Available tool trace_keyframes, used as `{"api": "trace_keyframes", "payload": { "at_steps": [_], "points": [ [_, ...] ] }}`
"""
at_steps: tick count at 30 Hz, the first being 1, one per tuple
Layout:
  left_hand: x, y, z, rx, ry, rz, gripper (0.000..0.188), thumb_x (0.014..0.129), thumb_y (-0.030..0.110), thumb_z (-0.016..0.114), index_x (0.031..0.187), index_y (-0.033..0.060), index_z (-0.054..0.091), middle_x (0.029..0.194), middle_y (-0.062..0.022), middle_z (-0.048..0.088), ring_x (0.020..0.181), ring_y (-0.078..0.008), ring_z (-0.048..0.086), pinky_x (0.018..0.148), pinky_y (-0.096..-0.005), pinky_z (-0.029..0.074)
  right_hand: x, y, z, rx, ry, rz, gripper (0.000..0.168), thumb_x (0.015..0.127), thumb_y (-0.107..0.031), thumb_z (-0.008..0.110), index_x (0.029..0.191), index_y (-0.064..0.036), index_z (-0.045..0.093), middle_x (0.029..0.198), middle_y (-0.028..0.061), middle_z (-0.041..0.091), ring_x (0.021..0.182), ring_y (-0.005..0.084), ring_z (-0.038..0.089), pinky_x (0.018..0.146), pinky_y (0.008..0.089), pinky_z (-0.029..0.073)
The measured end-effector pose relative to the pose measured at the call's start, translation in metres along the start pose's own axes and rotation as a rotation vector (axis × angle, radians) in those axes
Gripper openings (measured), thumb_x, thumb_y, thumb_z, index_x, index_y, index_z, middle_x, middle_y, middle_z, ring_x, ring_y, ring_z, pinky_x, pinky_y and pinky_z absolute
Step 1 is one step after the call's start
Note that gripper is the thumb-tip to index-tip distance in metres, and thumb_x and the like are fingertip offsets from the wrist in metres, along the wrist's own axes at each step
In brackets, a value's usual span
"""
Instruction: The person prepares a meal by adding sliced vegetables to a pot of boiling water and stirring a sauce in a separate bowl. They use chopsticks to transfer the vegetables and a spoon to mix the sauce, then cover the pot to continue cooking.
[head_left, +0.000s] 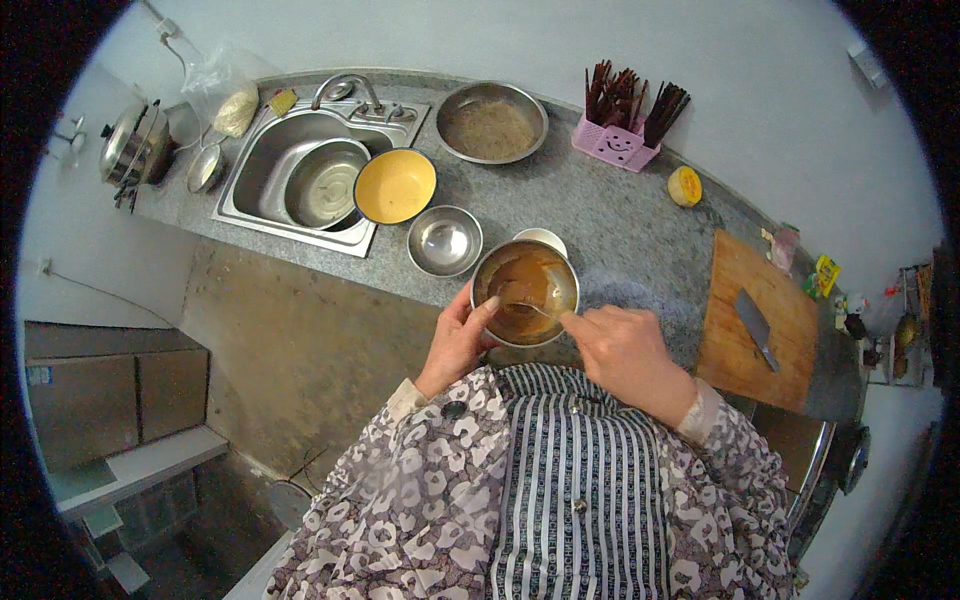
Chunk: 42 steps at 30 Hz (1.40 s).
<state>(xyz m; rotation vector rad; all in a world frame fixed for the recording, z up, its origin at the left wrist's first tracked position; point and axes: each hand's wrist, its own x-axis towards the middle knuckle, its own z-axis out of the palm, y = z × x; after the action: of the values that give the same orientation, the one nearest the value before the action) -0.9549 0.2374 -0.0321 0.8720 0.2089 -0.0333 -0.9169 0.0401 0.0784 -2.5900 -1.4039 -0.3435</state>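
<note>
My left hand (461, 335) grips the left rim of a metal bowl (574, 289), its thumb over the edge. Brown paste (517, 277) coats the inside of the bowl. In my right hand (619, 349), at the bowl's right side, is the handle of a thin metal utensil (534, 306); its other end is in the paste, and its shape there is unclear. Partly behind the bowl stands a white bowl (545, 238). An empty metal bowl (444, 241) sits just to the left, beside a yellow enamel bowl (395, 185) at the sink's edge.
A steel sink (259, 169) with a metal basin (328, 184) lies left. Behind are a wide metal bowl (492, 122) and a pink chopstick holder (616, 146). To the right are a cut squash (684, 186) and a wooden board (720, 322) bearing a cleaver (754, 319).
</note>
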Motion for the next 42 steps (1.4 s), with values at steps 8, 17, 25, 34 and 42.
{"api": "trace_keyframes", "payload": {
  "at_steps": [8, 17, 25, 34, 42],
  "points": [
    [0.002, -0.004, -0.005, -0.034, 0.027, 0.000, 0.042, 0.092, 0.019, 0.054, 0.130, 0.0060, 0.042, 0.117, -0.0121, 0.056, 0.096, -0.0244, 0.063, 0.072, -0.0364, 0.058, -0.008, 0.005, -0.018, -0.016, -0.012, 0.047, 0.023, 0.071, -0.006, 0.060, 0.094, -0.006, 0.060, 0.067, 0.0056, 0.058, 0.064, 0.0228, 0.061, 0.053, 0.0360, 0.047],
    [-0.006, -0.004, 0.002, 0.039, 0.025, 0.002, 0.041, 0.093, 0.019, 0.053, 0.130, 0.0064, 0.042, 0.117, -0.0113, 0.056, 0.092, -0.0217, 0.064, 0.069, -0.0337, 0.058, -0.005, 0.004, 0.001, 0.031, 0.076, 0.063, 0.025, 0.073, -0.006, 0.060, 0.098, -0.005, 0.061, 0.070, 0.0052, 0.060, 0.064, 0.0221, 0.061, 0.054, 0.0356, 0.049],
    [-0.015, 0.003, 0.002, 0.037, -0.018, -0.023, 0.043, 0.095, 0.023, 0.052, 0.134, 0.0085, 0.041, 0.121, -0.0058, 0.055, 0.099, -0.0155, 0.061, 0.070, -0.0284, 0.056, 0.001, 0.001, -0.001, 0.059, 0.063, -0.072, 0.031, 0.069, -0.006, 0.062, 0.100, -0.005, 0.061, 0.073, 0.0060, 0.060, 0.068, 0.0212, 0.061, 0.056, 0.0328, 0.049],
    [-0.019, 0.009, -0.006, 0.025, -0.093, -0.049, 0.043, 0.097, 0.024, 0.048, 0.135, 0.0062, 0.039, 0.120, -0.0063, 0.056, 0.098, -0.0146, 0.061, 0.076, -0.0289, 0.055, -0.001, 0.009, -0.014, 0.111, 0.044, -0.218, 0.034, 0.066, -0.004, 0.062, 0.100, -0.005, 0.062, 0.069, 0.0033, 0.054, 0.063, 0.0206, 0.056, 0.055, 0.0340, 0.047],
    [-0.020, 0.010, 0.000, 0.187, -0.070, -0.031, 0.040, 0.098, 0.023, 0.044, 0.131, 0.0005, 0.042, 0.122, -0.0106, 0.056, 0.108, -0.0197, 0.057, 0.090, -0.0356, 0.051, -0.002, 0.017, -0.017, 0.039, 0.114, -0.212, 0.033, 0.066, -0.008, 0.060, 0.099, -0.008, 0.064, 0.067, 0.0012, 0.051, 0.065, 0.0180, 0.054, 0.055, 0.0322, 0.046]
  ]
}}
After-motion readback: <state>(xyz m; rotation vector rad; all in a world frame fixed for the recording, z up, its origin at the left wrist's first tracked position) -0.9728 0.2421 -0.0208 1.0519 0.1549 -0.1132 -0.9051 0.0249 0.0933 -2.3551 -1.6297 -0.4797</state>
